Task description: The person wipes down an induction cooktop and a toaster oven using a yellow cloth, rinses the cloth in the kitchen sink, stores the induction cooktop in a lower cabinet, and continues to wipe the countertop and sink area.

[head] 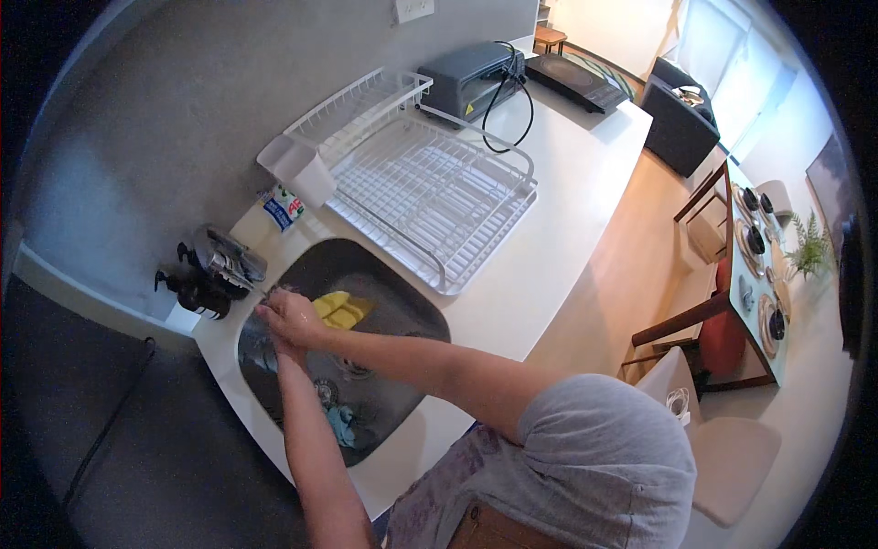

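My right hand [298, 319] is laid over my left hand [288, 350] at the wall side of the dark sink basin [405, 391]. The two touch, and my right hand covers much of the left, so the left fingers are mostly hidden. Wet shine shows on the back of my right hand. A metal faucet [236, 274] reaches towards them from the counter, its tip close to my right hand. Just beyond the hands, a yellow cloth [341, 310] lies in the basin. A light blue cloth [341, 425] rests near a drain strainer [326, 391], beside my left forearm.
Dark pump bottles [200, 296] crowd the faucet. A printed packet [281, 207] lies by a white utensil cup [302, 171]. Beyond the basin stands a white dish rack [439, 206], then a toaster oven [466, 82] with a loose black cord and an induction cooktop [576, 82].
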`<action>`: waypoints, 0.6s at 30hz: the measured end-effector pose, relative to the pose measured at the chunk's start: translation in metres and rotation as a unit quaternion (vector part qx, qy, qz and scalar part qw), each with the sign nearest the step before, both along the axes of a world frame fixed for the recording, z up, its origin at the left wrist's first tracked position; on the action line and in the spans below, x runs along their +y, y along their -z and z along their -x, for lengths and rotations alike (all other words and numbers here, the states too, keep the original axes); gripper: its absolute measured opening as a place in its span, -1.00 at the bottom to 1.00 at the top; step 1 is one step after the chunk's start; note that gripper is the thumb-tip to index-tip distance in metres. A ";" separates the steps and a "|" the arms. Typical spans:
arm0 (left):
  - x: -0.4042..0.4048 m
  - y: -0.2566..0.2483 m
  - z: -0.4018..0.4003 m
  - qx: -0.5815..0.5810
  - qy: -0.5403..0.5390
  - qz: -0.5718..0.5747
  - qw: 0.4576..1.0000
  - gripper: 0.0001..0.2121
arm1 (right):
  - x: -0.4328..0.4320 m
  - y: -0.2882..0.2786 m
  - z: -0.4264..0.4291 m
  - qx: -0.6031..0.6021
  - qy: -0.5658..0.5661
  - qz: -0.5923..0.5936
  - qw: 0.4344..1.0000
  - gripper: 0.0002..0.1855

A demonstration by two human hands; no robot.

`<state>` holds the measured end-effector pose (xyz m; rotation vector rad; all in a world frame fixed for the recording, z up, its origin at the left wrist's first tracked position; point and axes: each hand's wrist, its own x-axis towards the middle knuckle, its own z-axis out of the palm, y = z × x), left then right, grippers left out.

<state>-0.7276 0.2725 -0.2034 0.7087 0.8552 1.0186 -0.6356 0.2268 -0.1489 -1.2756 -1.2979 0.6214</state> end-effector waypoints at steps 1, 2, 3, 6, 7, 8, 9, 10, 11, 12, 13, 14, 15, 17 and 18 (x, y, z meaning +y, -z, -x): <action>0.002 0.000 -0.010 -0.007 0.029 -0.010 0.999 -0.57 | 0.000 0.007 -0.001 -0.041 0.048 -0.076 0.995 -0.66; 0.005 0.000 -0.019 -0.015 0.058 -0.020 0.998 -0.57 | 0.003 0.014 -0.010 -0.042 0.049 -0.074 0.995 -0.66; 0.006 0.002 -0.037 -0.028 0.093 -0.026 0.995 -0.58 | 0.007 0.025 -0.034 -0.075 0.067 -0.054 0.993 -0.70; 0.018 0.001 -0.003 0.107 0.039 0.002 0.993 -0.61 | 0.014 0.016 -0.059 -0.208 0.003 0.089 0.974 -0.74; 0.018 -0.001 0.026 0.210 0.031 -0.058 0.975 -0.60 | 0.017 0.005 -0.051 -0.260 -0.040 0.128 0.956 -0.73; 0.031 0.011 0.052 0.347 0.003 -0.123 0.930 -0.59 | 0.019 -0.005 -0.036 -0.256 -0.061 0.123 0.957 -0.73; 0.027 0.012 0.042 0.374 0.037 -0.039 0.926 -0.60 | 0.018 0.002 -0.032 -0.212 -0.040 0.149 0.965 -0.72; 0.016 0.000 0.026 0.322 0.066 0.029 0.944 -0.61 | 0.016 0.013 -0.029 -0.168 -0.018 0.176 0.970 -0.71; 0.004 -0.018 -0.014 0.270 0.114 0.092 0.952 -0.61 | 0.022 0.034 -0.050 -0.189 -0.033 0.174 0.966 -0.71; -0.008 -0.033 -0.052 0.138 0.149 0.133 0.970 -0.61 | 0.030 0.049 -0.071 -0.209 -0.050 0.164 0.963 -0.71; -0.011 -0.033 -0.051 0.081 0.099 0.125 0.984 -0.61 | 0.034 0.045 -0.069 -0.332 -0.120 0.077 0.932 -0.70; -0.008 -0.032 -0.040 0.024 0.043 0.111 0.993 -0.60 | 0.037 0.041 -0.064 -0.442 -0.188 -0.022 0.877 -0.68; 0.009 -0.021 -0.032 0.024 0.021 0.104 0.994 -0.60 | 0.040 0.040 -0.057 -0.311 -0.109 0.084 0.940 -0.69; 0.031 0.009 0.091 0.177 -0.028 0.035 0.983 -0.62 | 0.027 -0.009 0.021 -0.192 -0.117 0.106 0.969 -0.67; 0.025 0.011 0.082 0.177 -0.025 0.046 0.983 -0.62 | 0.027 0.003 0.013 -0.191 -0.055 0.075 0.977 -0.63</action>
